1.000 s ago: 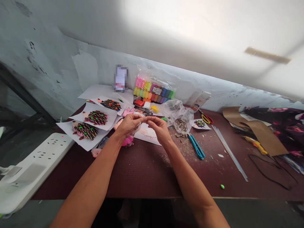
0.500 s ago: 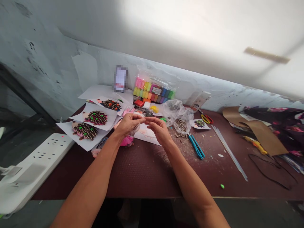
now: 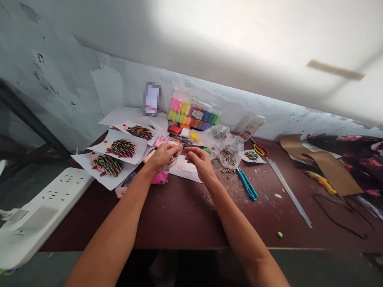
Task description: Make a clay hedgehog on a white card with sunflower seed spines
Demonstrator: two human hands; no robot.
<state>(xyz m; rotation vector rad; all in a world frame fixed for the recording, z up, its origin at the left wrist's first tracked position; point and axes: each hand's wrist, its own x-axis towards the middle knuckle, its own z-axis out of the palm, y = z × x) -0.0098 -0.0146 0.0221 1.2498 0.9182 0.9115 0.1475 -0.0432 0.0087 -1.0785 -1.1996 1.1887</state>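
Thumb and fingers of my left hand [image 3: 164,156] are pressed together above the drawing sheet; what they hold, if anything, is too small to tell. Just to its right, my right hand [image 3: 201,160] is curled with its fingers and thumb apart, and nothing shows between them. A white sheet with a faint outline drawing [image 3: 183,167] lies under both hands. Pink clay in a plastic wrap [image 3: 159,177] is below my left hand. A clear bag of striped seeds [image 3: 228,156] lies right of my right hand.
Seed-covered hedgehog pictures [image 3: 121,148] lie at the left, near a white power strip [image 3: 64,191]. Coloured clay packs [image 3: 194,115] lean on the wall. A blue cutter [image 3: 247,184], scissors [image 3: 259,149], clear sticks [image 3: 290,195] and a yellow glue gun [image 3: 323,182] lie right.
My hands, whose fingertips met before, have parted slightly. The fingers of my right hand have curled and drawn back from my left hand.
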